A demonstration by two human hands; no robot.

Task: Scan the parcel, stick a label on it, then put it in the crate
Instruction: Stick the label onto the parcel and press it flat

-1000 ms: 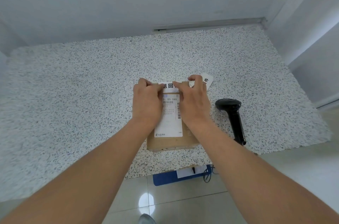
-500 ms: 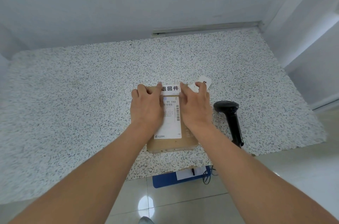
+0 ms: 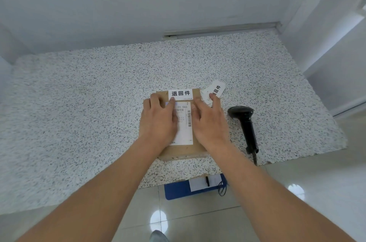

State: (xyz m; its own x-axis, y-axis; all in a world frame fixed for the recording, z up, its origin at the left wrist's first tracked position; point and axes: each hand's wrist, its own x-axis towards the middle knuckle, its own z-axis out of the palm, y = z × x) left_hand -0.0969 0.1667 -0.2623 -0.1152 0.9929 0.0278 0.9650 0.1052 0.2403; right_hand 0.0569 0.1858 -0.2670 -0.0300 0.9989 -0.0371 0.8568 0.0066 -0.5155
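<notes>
- One speckled stone counter [image 3: 79,115] fills most of the view, white with black flecks, its near edge overhanging a glossy pale tiled floor [image 3: 297,198].
- Plain pale walls close the counter in behind and on the right; a metal strip [image 3: 219,30] runs along the back edge.
- One brown cardboard parcel [image 3: 183,149] lies flat on the counter near its front edge, roughly in the middle.
- Two bare forearms reach in from below. The left hand [image 3: 158,121] lies palm down and flat on the left part of the parcel, fingers spread, gripping nothing.
- The right hand [image 3: 210,123] lies palm down on the right part of the parcel; its far fingers pin a small sheaf of spare labels [image 3: 214,90] that sticks out past the parcel's far right corner.
- One black handheld scanner [image 3: 245,125] lies on the counter just right of the parcel, head away from the person, cable trailing over the edge.
- One blue crate [image 3: 176,192] shows partly on the floor under the counter's edge, with a white sheet [image 3: 200,183] and a small dark object on top.
- One white shipping label [image 3: 186,123] sits between the hands, with barcodes and "D5 065" legible; the finer print is too small to read.
- One white sticker [image 3: 180,93] is stuck along the parcel's far edge, reading "退回件" in bold black.
</notes>
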